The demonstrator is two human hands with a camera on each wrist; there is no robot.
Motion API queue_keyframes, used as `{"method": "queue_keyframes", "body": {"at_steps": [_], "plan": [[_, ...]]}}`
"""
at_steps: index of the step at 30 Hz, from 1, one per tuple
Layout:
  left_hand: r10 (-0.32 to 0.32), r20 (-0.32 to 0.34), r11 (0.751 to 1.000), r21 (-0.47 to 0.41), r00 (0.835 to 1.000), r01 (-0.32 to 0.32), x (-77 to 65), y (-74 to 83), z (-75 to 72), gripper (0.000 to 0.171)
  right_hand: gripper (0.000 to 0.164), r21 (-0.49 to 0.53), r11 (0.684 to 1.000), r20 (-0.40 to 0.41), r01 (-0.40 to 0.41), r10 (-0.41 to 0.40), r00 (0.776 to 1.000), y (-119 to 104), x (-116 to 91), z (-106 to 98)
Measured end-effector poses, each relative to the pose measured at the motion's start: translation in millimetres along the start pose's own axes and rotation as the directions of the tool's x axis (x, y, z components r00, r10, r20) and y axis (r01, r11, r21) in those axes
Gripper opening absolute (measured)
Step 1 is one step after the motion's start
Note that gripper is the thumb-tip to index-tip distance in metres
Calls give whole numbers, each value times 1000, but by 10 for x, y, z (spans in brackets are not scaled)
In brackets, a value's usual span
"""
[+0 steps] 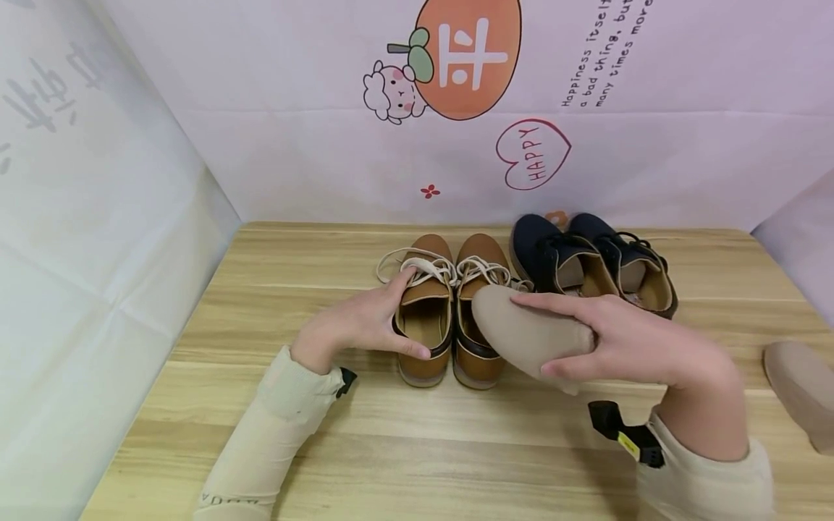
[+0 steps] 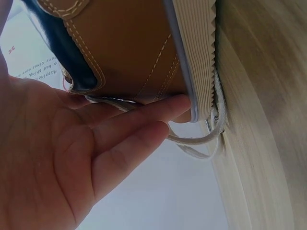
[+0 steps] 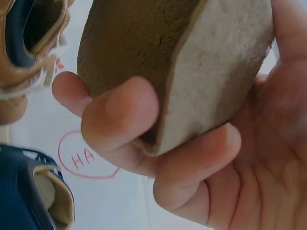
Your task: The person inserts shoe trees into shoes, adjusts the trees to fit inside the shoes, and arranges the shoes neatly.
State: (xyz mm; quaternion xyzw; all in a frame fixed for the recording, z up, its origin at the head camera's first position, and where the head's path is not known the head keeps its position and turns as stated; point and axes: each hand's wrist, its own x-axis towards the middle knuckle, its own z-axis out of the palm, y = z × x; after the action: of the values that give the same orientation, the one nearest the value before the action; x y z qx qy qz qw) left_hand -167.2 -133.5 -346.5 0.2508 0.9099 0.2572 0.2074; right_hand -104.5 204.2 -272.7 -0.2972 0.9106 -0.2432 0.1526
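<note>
A pair of brown shoes with cream laces stands side by side, toes toward the wall; the left brown shoe (image 1: 425, 365) and right brown shoe (image 1: 478, 365) both have dark collars. My left hand (image 1: 365, 318) lies along the outer side of the left shoe, thumb over its heel opening. In the left wrist view its extended fingers (image 2: 139, 117) rest against the shoe's side near the sole. With my right hand (image 1: 625, 340) I grip a beige moulded shoe insert (image 1: 524, 329), its rounded tip over the right shoe's opening. The right wrist view shows the insert's hollow inside (image 3: 139, 38), fingers curled round its edge.
Navy shoes (image 1: 541, 250) stand at the back right, with beige inserts (image 1: 571, 273) inside. Another loose shoe insert (image 1: 804, 391) lies at the right on the wooden tabletop (image 1: 417, 470). A printed white cloth backdrop (image 1: 313, 159) rises behind the shoes.
</note>
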Motion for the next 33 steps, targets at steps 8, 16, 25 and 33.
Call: {"method": "queue_keyframes", "body": {"at_steps": [8, 16, 25, 33], "plan": [[1, 0, 1000, 7, 1000, -1, 1, -1, 2, 135, 72, 27, 999, 50, 26, -27, 998, -128, 119, 34], [-3, -1, 1000, 9, 1000, 3, -5, 1, 7, 136, 70, -29, 999, 68, 32, -30, 997, -259, 276, 60], [28, -14, 1000, -8, 1000, -28, 15, -17, 7, 136, 64, -26, 997, 133, 66, -62, 989, -395, 483, 75], [63, -34, 998, 1, 997, -63, 23, -26, 3, 128, 65, -34, 999, 218, 38, -29, 975, -484, 668, 93]]}}
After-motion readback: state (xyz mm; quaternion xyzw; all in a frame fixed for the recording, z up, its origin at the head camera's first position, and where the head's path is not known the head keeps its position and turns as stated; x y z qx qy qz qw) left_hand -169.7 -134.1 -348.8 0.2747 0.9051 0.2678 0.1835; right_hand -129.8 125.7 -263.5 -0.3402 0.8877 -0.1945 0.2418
